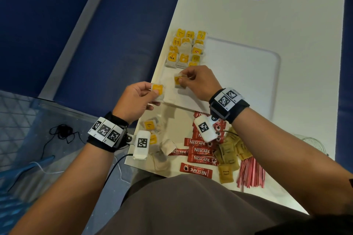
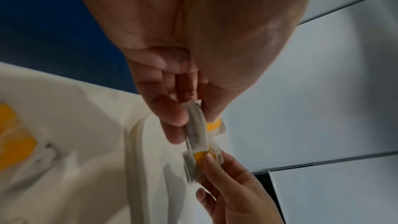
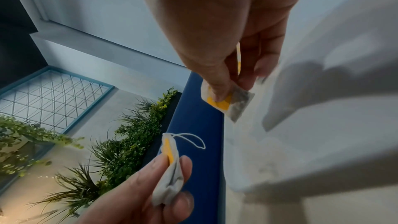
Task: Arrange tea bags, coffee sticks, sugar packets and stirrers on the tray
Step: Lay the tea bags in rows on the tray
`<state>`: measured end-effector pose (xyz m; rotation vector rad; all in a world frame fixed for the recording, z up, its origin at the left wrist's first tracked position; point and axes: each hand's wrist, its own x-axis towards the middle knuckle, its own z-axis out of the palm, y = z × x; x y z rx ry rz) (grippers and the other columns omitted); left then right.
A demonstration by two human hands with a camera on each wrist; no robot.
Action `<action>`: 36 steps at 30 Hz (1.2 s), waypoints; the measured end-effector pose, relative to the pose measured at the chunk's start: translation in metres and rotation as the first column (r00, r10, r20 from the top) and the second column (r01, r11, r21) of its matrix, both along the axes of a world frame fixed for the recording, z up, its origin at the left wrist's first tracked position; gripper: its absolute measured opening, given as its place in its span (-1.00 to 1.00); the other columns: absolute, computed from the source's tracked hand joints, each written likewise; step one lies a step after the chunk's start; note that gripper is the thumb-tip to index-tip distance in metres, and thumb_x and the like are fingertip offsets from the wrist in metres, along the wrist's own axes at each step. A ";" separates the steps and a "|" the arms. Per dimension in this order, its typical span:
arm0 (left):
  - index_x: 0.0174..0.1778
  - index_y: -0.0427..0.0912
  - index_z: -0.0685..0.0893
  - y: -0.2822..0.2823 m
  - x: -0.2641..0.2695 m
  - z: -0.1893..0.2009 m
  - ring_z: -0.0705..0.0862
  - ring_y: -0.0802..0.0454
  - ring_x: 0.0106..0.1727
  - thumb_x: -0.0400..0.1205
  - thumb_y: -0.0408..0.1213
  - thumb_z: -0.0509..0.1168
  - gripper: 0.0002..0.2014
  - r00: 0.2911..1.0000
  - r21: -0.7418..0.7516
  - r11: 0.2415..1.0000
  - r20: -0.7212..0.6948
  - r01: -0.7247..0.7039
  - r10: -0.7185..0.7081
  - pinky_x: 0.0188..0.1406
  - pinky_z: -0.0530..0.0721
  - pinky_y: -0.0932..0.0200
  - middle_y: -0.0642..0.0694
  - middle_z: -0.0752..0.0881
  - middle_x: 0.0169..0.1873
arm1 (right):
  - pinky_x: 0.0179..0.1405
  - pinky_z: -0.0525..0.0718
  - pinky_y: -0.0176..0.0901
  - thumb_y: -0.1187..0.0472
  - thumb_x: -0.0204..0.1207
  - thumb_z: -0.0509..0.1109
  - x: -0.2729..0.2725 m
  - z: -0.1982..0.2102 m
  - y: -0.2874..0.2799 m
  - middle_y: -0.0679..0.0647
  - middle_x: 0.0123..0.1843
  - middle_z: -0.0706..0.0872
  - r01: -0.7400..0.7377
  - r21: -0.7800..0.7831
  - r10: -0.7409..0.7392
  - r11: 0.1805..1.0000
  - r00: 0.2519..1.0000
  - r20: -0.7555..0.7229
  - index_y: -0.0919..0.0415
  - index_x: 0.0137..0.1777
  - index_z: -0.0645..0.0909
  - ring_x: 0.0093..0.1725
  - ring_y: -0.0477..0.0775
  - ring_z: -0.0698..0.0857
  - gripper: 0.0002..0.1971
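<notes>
**Head view: one tea bag in each hand, over the tray's near end**

Left hand (image 1: 133, 99) pinches a yellow-tagged tea bag (image 1: 158, 91) at the tray (image 1: 275, 66) edge. Right hand (image 1: 198, 82) pinches another tea bag (image 1: 178, 81) just above the tray, near the tea bag rows (image 1: 186, 49). Coffee sticks (image 1: 200, 152), sugar packets (image 1: 229, 150) and stirrers (image 1: 252, 173) are off the tray on the table (image 1: 219, 5).

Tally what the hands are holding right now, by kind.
Tea bags: 2, one pinched in the left hand and one in the right hand
Coffee sticks: 0
Sugar packets: 0
Stirrers: 0
Total: 2
</notes>
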<state>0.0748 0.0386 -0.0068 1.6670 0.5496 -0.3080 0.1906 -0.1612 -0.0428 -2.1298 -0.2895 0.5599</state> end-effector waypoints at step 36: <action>0.15 -0.28 0.76 0.006 0.000 -0.012 0.84 -0.02 -0.18 0.72 -0.30 0.39 -0.83 0.997 -0.024 0.998 0.032 -0.064 0.065 -0.29 0.75 0.24 -0.21 0.86 -0.06 | -0.23 0.63 -0.05 -0.03 0.62 0.39 0.035 -0.013 0.054 -0.06 -0.17 0.69 0.021 -0.279 0.044 0.960 0.974 0.224 0.01 0.12 0.55 -0.17 0.07 0.69 -0.81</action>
